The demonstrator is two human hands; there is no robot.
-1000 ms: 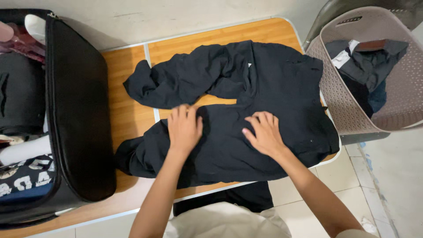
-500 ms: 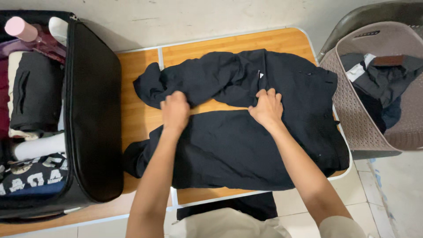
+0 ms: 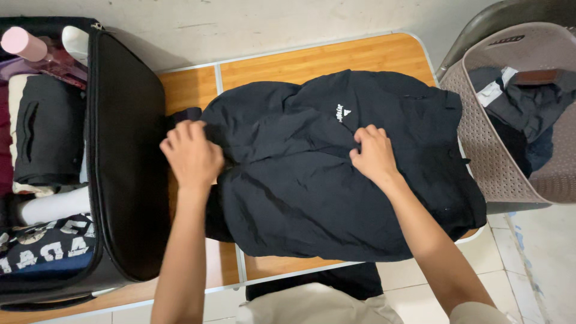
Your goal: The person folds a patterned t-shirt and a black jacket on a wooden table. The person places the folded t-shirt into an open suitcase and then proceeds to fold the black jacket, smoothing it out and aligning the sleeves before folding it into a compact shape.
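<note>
A black garment [image 3: 336, 180] with a small white mark lies spread on a wooden table [image 3: 324, 60], its two leg parts now close together. My left hand [image 3: 191, 156] grips the garment's left edge, fingers curled on the fabric next to the suitcase lid. At the garment's middle my right hand [image 3: 375, 155] presses down, its fingertips bent into the cloth just right of the white mark.
An open black suitcase [image 3: 126, 156] with folded clothes, white items and a pink bottle [image 3: 24, 43] stands at the left. A taupe laundry basket [image 3: 480, 138] holding dark clothes sits at the right. White tiled floor lies below the table's near edge.
The garment's upper part has been brought down against the lower part, closing the gap of bare wood. My left hand moved left to the fabric's edge; my right hand stayed near the middle.
</note>
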